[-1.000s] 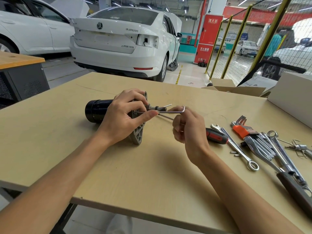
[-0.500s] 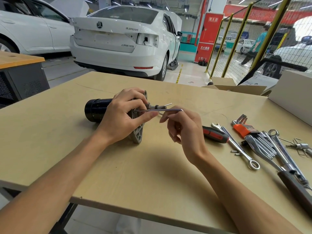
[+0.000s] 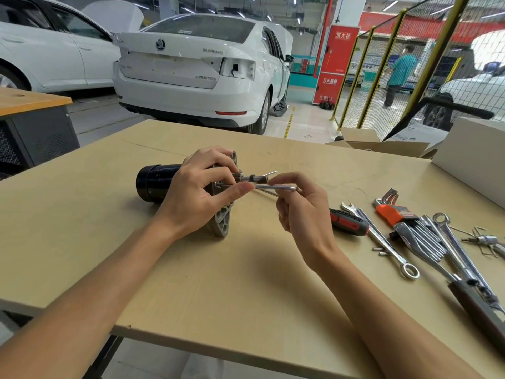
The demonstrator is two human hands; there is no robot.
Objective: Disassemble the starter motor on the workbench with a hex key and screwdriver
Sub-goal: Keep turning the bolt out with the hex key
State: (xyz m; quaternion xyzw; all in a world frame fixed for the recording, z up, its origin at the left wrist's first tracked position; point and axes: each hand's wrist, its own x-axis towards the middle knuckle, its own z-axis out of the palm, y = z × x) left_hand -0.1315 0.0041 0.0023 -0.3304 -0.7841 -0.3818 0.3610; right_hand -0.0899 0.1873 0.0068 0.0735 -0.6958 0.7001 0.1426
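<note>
The starter motor [image 3: 155, 184] lies on its side on the tan workbench [image 3: 218, 283], black can to the left, grey flange [image 3: 222, 222] to the right. My left hand [image 3: 199, 195] grips the flange end, thumb lying along the hex key shaft. A silver hex key [image 3: 276, 187] sticks out horizontally from the flange face toward the right. My right hand [image 3: 303, 212] pinches the hex key's outer end with its fingertips. A red-and-black screwdriver [image 3: 348, 222] lies on the bench just right of my right hand.
Wrenches [image 3: 382, 242], an orange-holder hex key set [image 3: 393, 212], a ratchet and small bits are spread over the bench's right side. A white box [image 3: 475, 157] and open cardboard boxes stand at the far right. White cars are parked beyond the bench.
My right hand turned the hex key: its bent end, upright a second ago, now lies flat, and the fingers have shifted their hold on it. My left hand stayed on the motor.
</note>
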